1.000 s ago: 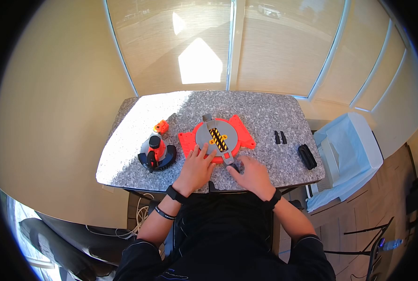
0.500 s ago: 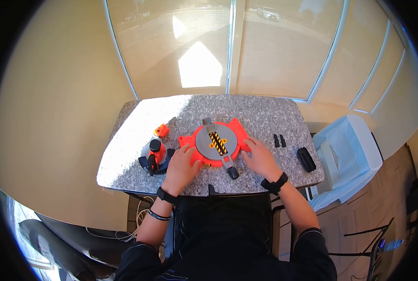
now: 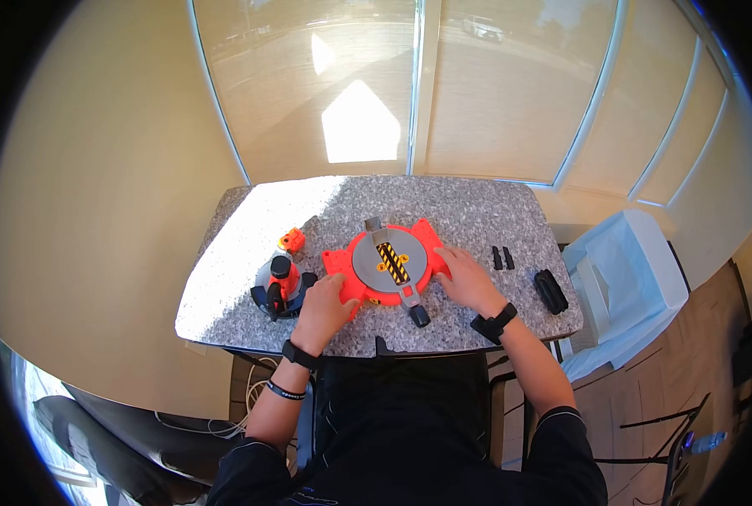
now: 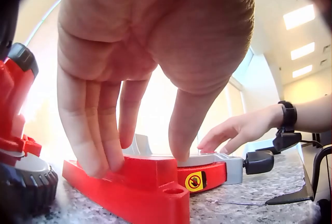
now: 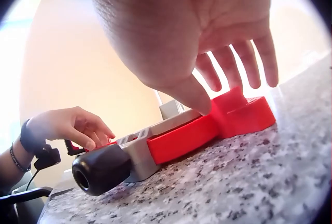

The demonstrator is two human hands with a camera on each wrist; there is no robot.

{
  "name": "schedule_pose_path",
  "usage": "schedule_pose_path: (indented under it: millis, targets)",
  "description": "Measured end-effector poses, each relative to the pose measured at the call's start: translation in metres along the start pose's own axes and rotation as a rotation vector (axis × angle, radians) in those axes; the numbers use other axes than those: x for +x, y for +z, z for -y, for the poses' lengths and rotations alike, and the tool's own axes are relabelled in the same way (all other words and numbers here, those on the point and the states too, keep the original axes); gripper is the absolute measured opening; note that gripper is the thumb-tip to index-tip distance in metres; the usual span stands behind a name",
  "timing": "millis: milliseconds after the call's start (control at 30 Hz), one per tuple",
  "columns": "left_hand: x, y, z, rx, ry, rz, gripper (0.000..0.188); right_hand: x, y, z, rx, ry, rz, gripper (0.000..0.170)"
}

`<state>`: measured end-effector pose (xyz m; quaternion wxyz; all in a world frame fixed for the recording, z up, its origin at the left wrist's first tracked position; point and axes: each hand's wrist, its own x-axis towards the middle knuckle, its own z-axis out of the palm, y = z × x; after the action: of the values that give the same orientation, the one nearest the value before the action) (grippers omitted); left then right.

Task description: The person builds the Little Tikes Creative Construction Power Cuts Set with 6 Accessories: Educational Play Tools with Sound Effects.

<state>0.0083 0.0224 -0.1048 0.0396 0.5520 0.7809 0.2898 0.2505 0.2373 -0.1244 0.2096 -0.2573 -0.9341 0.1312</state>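
Jutting toward the person, a black knob (image 3: 420,315) ends the grey arm of the red-and-grey base (image 3: 363,268), which lies flat on the speckled table (image 3: 477,211) between both hands. The left hand (image 3: 323,310) keeps thumb and straight fingers apart, tips touching the red left wing; the right hand (image 3: 470,285) has spread, straight fingers and its thumb against the base's edge (whether those fingertips touch the right wing, I cannot tell). Just beside the left hand stands a red-and-black tool (image 3: 286,284); well right of the base lies a black bundle (image 3: 551,292). Farther back are two black clips (image 3: 497,258) and, at left, an orange piece (image 3: 291,241). Beyond the table hang pale blinds (image 3: 511,101).
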Motion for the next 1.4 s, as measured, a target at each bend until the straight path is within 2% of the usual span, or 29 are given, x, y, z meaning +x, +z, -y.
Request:
schedule_pose_path:
  millis: [467,867,933,1033,1400]
  targets:
    - [0.004,0.008,0.005,-0.024,0.014,-0.027,0.049,-0.012,-0.02,0.008,-0.041,0.042,-0.001,0.049]
    - [0.006,0.008,0.005,-0.096,0.047,0.011,0.043,-0.029,-0.029,0.013,-0.007,0.079,0.023,0.041]
    - [0.007,0.014,0.011,-0.062,0.105,-0.059,0.043,-0.03,-0.03,0.011,0.003,0.078,0.028,0.041]
    - [0.007,0.015,0.013,-0.061,0.13,-0.055,0.042,-0.031,-0.032,0.014,0.017,0.087,0.037,0.041]
    - [0.001,0.008,0.0,-0.042,0.102,-0.001,0.037,-0.03,-0.04,0.017,0.005,0.1,0.059,0.039]
